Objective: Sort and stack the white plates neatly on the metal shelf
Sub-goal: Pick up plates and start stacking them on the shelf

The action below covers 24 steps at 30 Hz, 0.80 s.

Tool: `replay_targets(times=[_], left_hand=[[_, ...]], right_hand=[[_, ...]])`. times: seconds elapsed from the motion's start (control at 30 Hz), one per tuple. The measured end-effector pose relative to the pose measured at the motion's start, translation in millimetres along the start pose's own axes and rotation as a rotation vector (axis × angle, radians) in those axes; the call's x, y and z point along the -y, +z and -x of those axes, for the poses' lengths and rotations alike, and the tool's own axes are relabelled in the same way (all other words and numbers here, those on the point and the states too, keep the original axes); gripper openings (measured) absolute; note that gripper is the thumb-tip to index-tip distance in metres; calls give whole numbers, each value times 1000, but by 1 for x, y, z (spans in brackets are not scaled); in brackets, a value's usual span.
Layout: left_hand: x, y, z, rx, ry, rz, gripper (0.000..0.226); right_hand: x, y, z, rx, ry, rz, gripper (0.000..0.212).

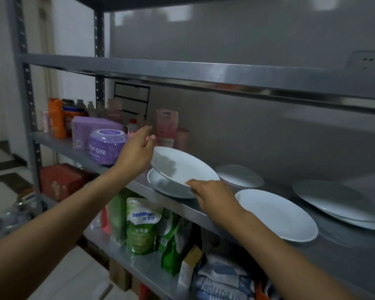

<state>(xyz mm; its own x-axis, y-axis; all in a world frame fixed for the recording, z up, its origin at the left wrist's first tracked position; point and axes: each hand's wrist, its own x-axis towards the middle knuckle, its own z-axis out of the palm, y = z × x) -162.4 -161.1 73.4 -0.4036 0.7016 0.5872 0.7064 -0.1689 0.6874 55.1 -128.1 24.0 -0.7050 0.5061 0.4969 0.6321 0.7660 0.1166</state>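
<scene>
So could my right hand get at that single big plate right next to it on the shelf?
Probably yes. The right hand grips the tilted plate, so it is busy, but the big plate lies flat beside its wrist with nothing on it or between them.

right plate stack (pixel 355 211) cut off, left bottles (pixel 82 105) blurred

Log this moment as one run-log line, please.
step: stacking | hands: left hand and right hand hold tilted plate over bottom plate | loose: three other plates on shelf
</scene>
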Motion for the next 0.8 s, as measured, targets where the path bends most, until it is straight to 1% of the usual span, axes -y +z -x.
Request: replay_targets(times=[0.07, 0.17, 0.27, 0.33, 0.47, 0.6, 0.7, 0.8], left_hand=[[9, -10, 2, 64, 108, -113, 42], [19, -17, 9, 189, 211, -263, 43], [26, -15, 16, 269, 320, -404, 47], [32, -10, 18, 307, 371, -450, 47], [44, 0, 19, 372, 373, -482, 48], [47, 7, 18, 391, 352, -468, 49], [46, 13, 17, 398, 366, -474, 48], [42, 20, 17, 382, 421, -524, 46]], right_hand=[[6, 5, -3, 44, -2, -11, 20], [10, 10, -10, 80, 13, -15, 17], [9, 15, -16, 118, 31, -29, 14], [10, 16, -19, 128, 47, -62, 18], [11, 20, -22, 136, 92, -169, 19], [12, 24, -22, 150, 126, -246, 19], [13, 28, -19, 179, 137, -285, 30], [11, 33, -18, 209, 154, -314, 36]])
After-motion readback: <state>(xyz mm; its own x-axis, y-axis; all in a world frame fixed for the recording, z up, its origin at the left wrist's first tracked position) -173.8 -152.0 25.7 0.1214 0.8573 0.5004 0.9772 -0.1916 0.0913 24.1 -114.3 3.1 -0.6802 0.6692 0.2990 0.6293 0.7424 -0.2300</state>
